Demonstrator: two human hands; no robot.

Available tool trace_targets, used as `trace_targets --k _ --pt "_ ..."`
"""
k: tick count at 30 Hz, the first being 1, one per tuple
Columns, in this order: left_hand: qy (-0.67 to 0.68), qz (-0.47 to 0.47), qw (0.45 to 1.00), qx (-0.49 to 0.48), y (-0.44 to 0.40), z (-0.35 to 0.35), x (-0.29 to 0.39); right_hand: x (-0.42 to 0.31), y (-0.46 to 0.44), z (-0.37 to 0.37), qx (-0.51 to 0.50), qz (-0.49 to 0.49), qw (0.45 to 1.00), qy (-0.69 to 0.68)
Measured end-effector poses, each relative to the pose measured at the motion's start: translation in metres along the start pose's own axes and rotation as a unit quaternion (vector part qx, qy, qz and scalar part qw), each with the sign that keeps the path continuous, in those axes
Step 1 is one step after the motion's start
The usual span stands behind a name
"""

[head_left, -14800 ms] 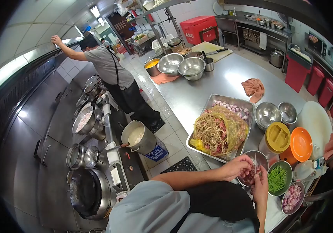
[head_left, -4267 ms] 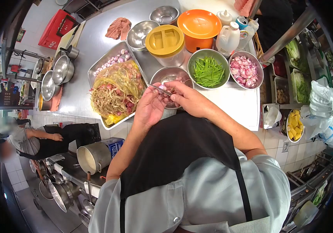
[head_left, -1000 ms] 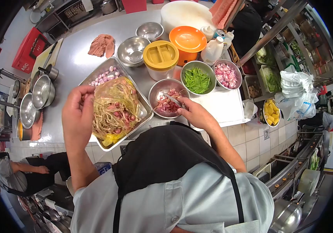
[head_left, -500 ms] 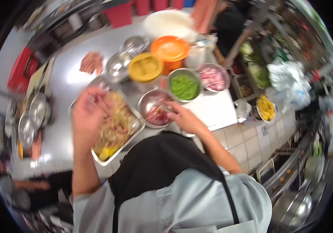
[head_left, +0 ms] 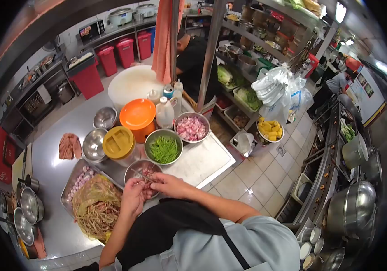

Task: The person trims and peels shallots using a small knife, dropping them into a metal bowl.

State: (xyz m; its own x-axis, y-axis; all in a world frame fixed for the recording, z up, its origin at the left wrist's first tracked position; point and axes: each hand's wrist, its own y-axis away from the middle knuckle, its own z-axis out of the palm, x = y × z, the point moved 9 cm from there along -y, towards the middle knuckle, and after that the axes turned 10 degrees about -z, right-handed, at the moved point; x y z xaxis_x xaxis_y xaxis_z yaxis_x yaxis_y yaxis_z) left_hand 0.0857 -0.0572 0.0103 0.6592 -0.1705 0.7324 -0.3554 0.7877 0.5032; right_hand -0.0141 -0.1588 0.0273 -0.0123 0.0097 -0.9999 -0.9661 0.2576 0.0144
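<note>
Both my hands meet over a steel bowl (head_left: 129, 175) near the table edge, with reddish pieces inside. My right hand (head_left: 168, 184) is closed around what looks like a small knife (head_left: 142, 175), its thin blade pointing left. Close beside it, my left hand (head_left: 132, 195) is pinched on something small, mostly hidden by the fingers. To the left, a metal tray (head_left: 68, 198) holds small purple shallots (head_left: 81, 181) and a yellow net bag (head_left: 95, 198) with dry, stringy stalks. Behind the bowl stand a bowl of cut green vegetables (head_left: 163, 150) and a bowl of chopped shallots (head_left: 191, 129).
A yellow-lidded container (head_left: 118, 142), an orange dish (head_left: 138, 114), empty steel bowls (head_left: 95, 145) and bottles (head_left: 164, 114) crowd behind. A white board (head_left: 202, 168) lies right. A metal post (head_left: 209, 58) rises at the table's far corner. Another person (head_left: 193, 67) stands beyond it.
My left hand has moved from above the tray to the bowl, beside my right hand. The net bag now bulges over the tray's near part. The head view has tilted up and turned right.
</note>
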Motion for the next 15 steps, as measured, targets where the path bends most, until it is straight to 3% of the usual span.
trace_targets --k 1,3,6,8,9,11,12,15 --pt "0.020 -0.023 1.000 -0.007 0.001 0.000 -0.005 0.039 -0.014 0.003 0.012 -0.080 0.994 -0.068" --pt "0.054 -0.021 0.997 -0.050 -0.009 -0.002 -0.012 0.021 -0.010 -0.002 0.034 -0.070 0.997 0.021" --pt "0.062 -0.001 0.995 -0.078 0.000 0.010 -0.005 0.040 -0.019 0.000 0.021 -0.023 1.000 0.002" --pt "0.055 0.036 0.993 -0.097 0.002 0.007 -0.003 0.002 -0.019 0.008 0.007 -0.098 0.993 -0.063" --pt "0.056 0.023 0.996 -0.069 0.004 0.004 -0.003 0.011 -0.023 0.003 0.037 -0.118 0.991 0.051" --pt "0.083 0.046 0.993 -0.069 0.001 -0.014 -0.007 0.018 -0.023 0.012 0.023 -0.075 0.996 -0.045" --pt "0.104 0.051 0.993 -0.015 0.008 -0.018 -0.005 0.009 -0.017 0.016 0.037 -0.040 0.995 -0.085" --pt "0.147 0.078 0.985 0.037 0.003 -0.039 -0.005 -0.042 -0.002 0.008 0.030 -0.009 0.999 -0.024"
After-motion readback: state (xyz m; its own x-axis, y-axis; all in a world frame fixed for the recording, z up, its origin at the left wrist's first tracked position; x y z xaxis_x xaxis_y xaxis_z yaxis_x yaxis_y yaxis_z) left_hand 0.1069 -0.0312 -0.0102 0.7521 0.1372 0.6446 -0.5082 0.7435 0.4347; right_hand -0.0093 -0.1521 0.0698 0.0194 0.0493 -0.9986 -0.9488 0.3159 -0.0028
